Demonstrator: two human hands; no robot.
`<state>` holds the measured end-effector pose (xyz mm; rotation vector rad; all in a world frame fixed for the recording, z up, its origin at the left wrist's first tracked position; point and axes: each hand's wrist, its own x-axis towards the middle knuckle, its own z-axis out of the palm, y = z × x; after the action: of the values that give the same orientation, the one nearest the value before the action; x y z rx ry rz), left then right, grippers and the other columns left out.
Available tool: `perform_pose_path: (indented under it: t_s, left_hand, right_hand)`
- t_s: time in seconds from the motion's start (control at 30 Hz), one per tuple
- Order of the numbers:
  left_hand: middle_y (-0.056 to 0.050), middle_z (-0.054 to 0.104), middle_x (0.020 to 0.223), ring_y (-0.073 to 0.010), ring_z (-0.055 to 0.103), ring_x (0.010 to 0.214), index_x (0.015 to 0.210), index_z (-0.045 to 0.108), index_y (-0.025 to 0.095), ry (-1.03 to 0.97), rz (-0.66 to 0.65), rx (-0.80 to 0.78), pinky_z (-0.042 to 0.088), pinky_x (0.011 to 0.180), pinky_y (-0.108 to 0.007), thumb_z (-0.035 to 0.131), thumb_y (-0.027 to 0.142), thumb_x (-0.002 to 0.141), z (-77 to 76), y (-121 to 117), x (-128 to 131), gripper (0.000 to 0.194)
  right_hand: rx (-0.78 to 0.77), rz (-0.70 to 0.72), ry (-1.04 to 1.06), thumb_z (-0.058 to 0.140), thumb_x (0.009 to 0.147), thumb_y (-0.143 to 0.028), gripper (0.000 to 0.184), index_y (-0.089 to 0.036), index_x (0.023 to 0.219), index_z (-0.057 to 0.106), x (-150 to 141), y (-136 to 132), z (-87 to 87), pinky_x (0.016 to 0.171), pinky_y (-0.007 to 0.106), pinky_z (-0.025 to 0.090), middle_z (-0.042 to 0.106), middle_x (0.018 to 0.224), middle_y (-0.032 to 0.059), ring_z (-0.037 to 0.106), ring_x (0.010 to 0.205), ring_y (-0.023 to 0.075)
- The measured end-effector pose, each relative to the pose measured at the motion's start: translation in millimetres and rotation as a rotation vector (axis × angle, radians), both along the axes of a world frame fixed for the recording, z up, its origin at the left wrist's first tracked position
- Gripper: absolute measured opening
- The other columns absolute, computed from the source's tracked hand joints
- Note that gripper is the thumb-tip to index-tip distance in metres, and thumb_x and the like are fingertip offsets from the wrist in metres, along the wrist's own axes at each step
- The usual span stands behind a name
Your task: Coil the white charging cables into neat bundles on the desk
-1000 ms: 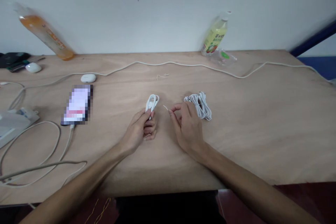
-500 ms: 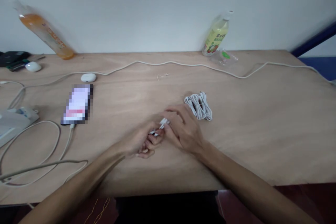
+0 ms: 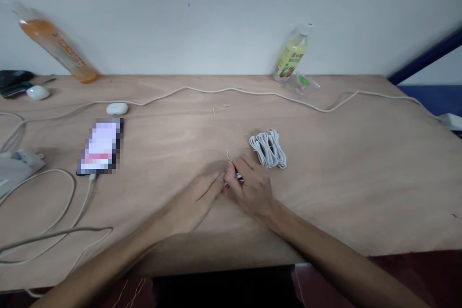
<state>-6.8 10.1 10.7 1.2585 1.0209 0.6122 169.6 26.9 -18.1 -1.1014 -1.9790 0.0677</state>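
Observation:
My left hand and my right hand meet above the table near its front edge. Both are closed around a white cable, mostly hidden by the fingers; only a small part shows. A thin pale tie sticks up beside the right thumb and fingertips. Just beyond my right hand lie coiled white cables, bundled side by side. Farther back on the wood rests a loose thin tie or short string.
A phone with a charging cable, a white earbud case and a power strip lie left. A long white cable crosses the back. Orange and yellow-green bottles lean against the wall.
My left hand has turned, its back now facing up, and its fingers have come closer to the right hand. The thin tie now shows above the fingertips. The view has shifted slightly.

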Motion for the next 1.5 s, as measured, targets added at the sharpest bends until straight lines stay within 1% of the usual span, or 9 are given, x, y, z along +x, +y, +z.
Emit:
perform_pose_path:
  t_s: [0.13, 0.23, 0.47, 0.63, 0.8, 1.0, 1.2, 1.33, 1.5]
  left_hand:
    - [-0.008, 0.075, 0.104, -0.0250, 0.066, 0.100, 0.101, 0.067, 0.023, 0.092, -0.032, 0.351, 0.053, 0.103, -0.044, 0.046, 0.038, 0.113, -1.4, 1, 1, 0.029]
    - [-0.008, 0.074, 0.104, -0.0255, 0.068, 0.099, 0.107, 0.067, 0.023, 0.140, -0.046, 0.485, 0.055, 0.102, -0.044, 0.044, 0.034, 0.114, -5.6, 3, -1, 0.026]
    - [-0.006, 0.068, 0.097, -0.0249, 0.064, 0.093, 0.095, 0.059, 0.023, 0.281, -0.096, 0.682, 0.054, 0.090, -0.041, 0.049, 0.033, 0.112, -12.4, 9, -4, 0.022]
    - [-0.001, 0.056, 0.083, -0.0209, 0.051, 0.076, 0.086, 0.048, 0.025, 0.310, -0.088, 0.755, 0.044, 0.075, -0.036, 0.044, 0.034, 0.113, -12.1, 12, -5, 0.029]
    - [0.001, 0.050, 0.081, -0.0189, 0.045, 0.073, 0.083, 0.044, 0.024, 0.265, -0.113, 0.786, 0.037, 0.071, -0.034, 0.039, 0.031, 0.114, -9.8, 11, -7, 0.032]
    - [-0.002, 0.051, 0.093, -0.0187, 0.051, 0.080, 0.093, 0.057, 0.022, 0.366, -0.102, 0.842, 0.043, 0.072, -0.032, 0.036, 0.039, 0.116, -15.2, 13, -7, 0.036]
    - [-0.007, 0.059, 0.104, -0.0263, 0.059, 0.094, 0.119, 0.065, 0.022, 0.538, -0.127, 0.929, 0.055, 0.086, -0.041, 0.039, 0.051, 0.115, -23.5, 13, -7, 0.039]
    - [-0.007, 0.056, 0.098, -0.0250, 0.053, 0.087, 0.101, 0.065, 0.021, 0.568, -0.110, 0.956, 0.050, 0.081, -0.039, 0.038, 0.048, 0.115, -27.8, 17, -5, 0.040]
    - [-0.002, 0.049, 0.090, -0.0215, 0.043, 0.078, 0.088, 0.058, 0.022, 0.493, -0.088, 0.914, 0.042, 0.074, -0.035, 0.038, 0.044, 0.115, -26.7, 17, -3, 0.040]
  right_hand:
    - [0.027, 0.035, -0.018, 0.051, 0.104, -0.011, 0.035, -0.024, 0.072, 0.056, 5, 4, 1.0, 0.057, 0.031, 0.036, 0.057, 0.065, -0.0014, 0.048, 0.057, 0.0147]
    - [-0.011, 0.047, -0.038, 0.051, 0.105, -0.014, 0.040, -0.024, 0.067, 0.052, 9, 7, 1.4, 0.055, 0.032, 0.032, 0.055, 0.059, -0.0024, 0.044, 0.053, 0.0137]
    - [-0.118, -0.002, 0.060, 0.049, 0.103, -0.015, 0.042, -0.025, 0.063, 0.044, 8, 7, 4.0, 0.054, 0.033, 0.027, 0.049, 0.054, -0.0045, 0.038, 0.047, 0.0127]
    - [-0.157, -0.048, 0.179, 0.047, 0.103, -0.015, 0.037, -0.027, 0.069, 0.039, -1, -2, 5.8, 0.055, 0.031, 0.030, 0.047, 0.058, -0.0052, 0.040, 0.051, 0.0137]
    - [-0.121, -0.005, 0.198, 0.047, 0.101, -0.013, 0.037, -0.026, 0.068, 0.037, -1, -5, 6.8, 0.052, 0.030, 0.029, 0.043, 0.057, -0.0066, 0.036, 0.049, 0.0121]
    - [-0.189, 0.019, 0.188, 0.047, 0.103, -0.017, 0.042, -0.025, 0.062, 0.042, 2, 1, 9.0, 0.052, 0.030, 0.029, 0.046, 0.054, -0.0050, 0.039, 0.048, 0.0114]
    - [-0.340, -0.023, 0.273, 0.046, 0.104, -0.029, 0.046, -0.026, 0.060, 0.033, 4, 3, 11.6, 0.048, 0.031, 0.024, 0.034, 0.050, -0.0054, 0.031, 0.047, 0.0116]
    - [-0.427, -0.016, 0.290, 0.046, 0.104, -0.034, 0.049, -0.025, 0.057, 0.033, 3, 4, 9.0, 0.047, 0.031, 0.020, 0.032, 0.050, -0.0050, 0.029, 0.047, 0.0111]
    - [-0.416, 0.016, 0.283, 0.045, 0.103, -0.032, 0.048, -0.026, 0.057, 0.031, 2, 6, 6.0, 0.047, 0.031, 0.018, 0.030, 0.050, -0.0053, 0.028, 0.046, 0.0109]
